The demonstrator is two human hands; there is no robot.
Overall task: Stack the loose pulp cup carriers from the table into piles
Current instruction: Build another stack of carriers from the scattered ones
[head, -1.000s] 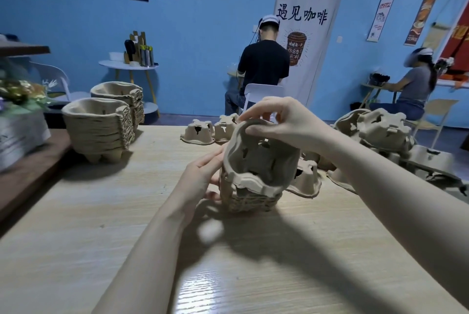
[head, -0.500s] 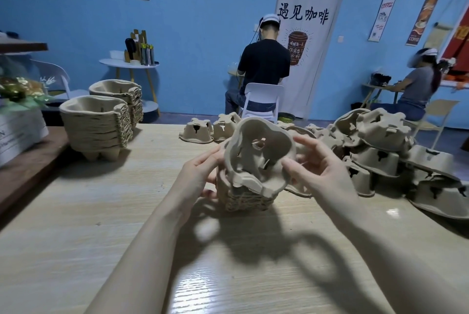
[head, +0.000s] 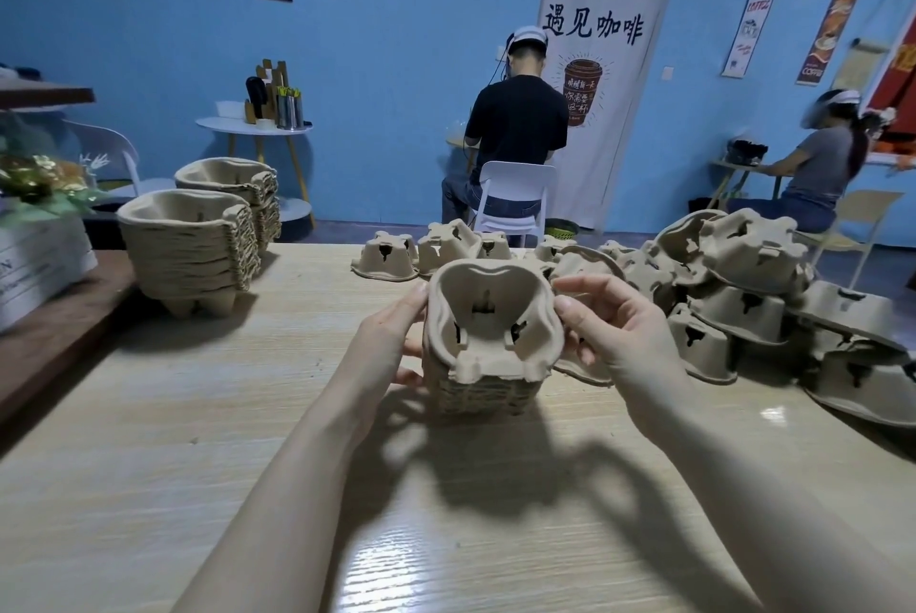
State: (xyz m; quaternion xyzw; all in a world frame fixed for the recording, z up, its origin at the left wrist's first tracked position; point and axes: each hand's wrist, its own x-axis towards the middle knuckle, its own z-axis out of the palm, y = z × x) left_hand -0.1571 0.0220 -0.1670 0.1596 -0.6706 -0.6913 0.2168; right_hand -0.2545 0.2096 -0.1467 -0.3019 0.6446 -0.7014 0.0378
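The fingers point(head: 411, 300) of the left hand point(head: 384, 349) are curling against the left side of a small pile of brown moulded-pulp cup carriers point(head: 488, 340), while the right hand point(head: 619, 340) is pinching its right rim. The pile is sitting mid-way across the pale wooden tabletop point(head: 198, 439). Loose brown pulp carriers point(head: 743, 295) are lying heaped to the right; two taller finished stacks point(head: 198, 250) are standing far left.
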